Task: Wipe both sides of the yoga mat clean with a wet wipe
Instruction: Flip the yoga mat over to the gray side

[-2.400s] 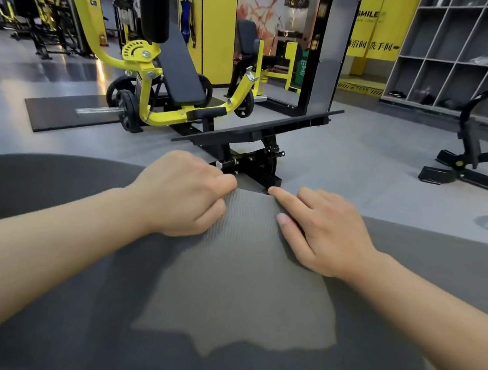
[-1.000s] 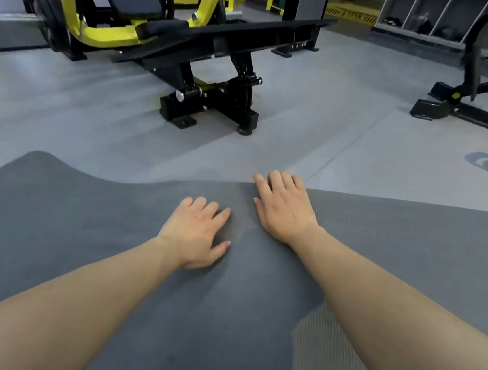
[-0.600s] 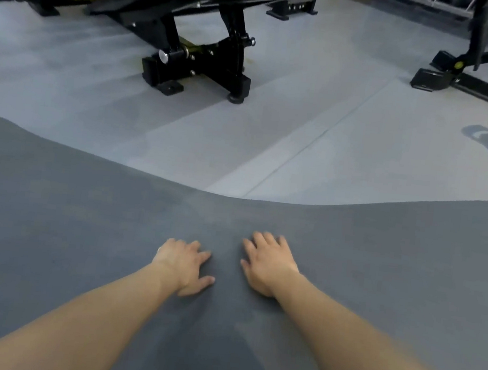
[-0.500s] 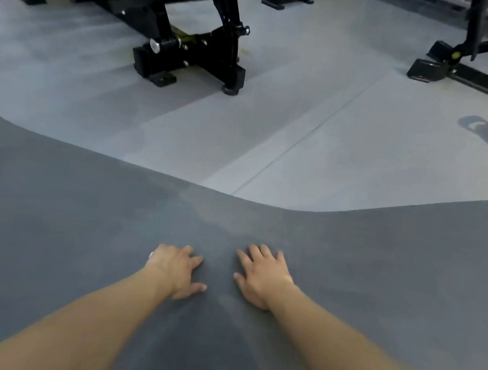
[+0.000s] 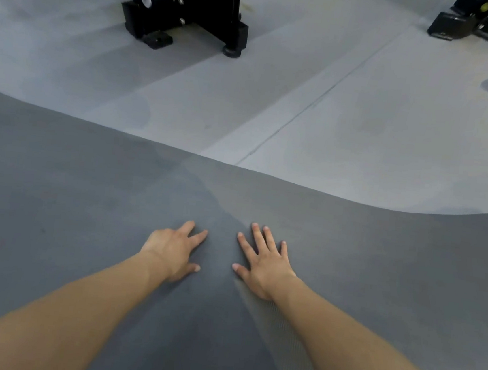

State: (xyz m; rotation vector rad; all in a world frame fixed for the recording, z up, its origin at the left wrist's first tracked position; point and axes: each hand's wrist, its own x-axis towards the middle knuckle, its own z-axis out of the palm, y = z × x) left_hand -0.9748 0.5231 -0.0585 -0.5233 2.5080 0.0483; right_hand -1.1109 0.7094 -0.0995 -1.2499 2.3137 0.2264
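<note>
Currently smoothing step: left hand (image 5: 174, 252) and right hand (image 5: 263, 262) both flat, fingers spread, holding nothing, pressing the yoga mat (image 5: 70, 196) spread on the floor (image 5: 305, 101) at 6 o'clock. No wipe visible; next move likely fetching one.

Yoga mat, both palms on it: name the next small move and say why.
Probably slide both hands apart, outward along the yoga mat, to press it flat. The left hand and right hand lie open, side by side near the middle, and a lighter, ridged strip runs between and below them, so the mat may not yet be settled. No wet wipe is in view, so wiping cannot start yet.
</note>
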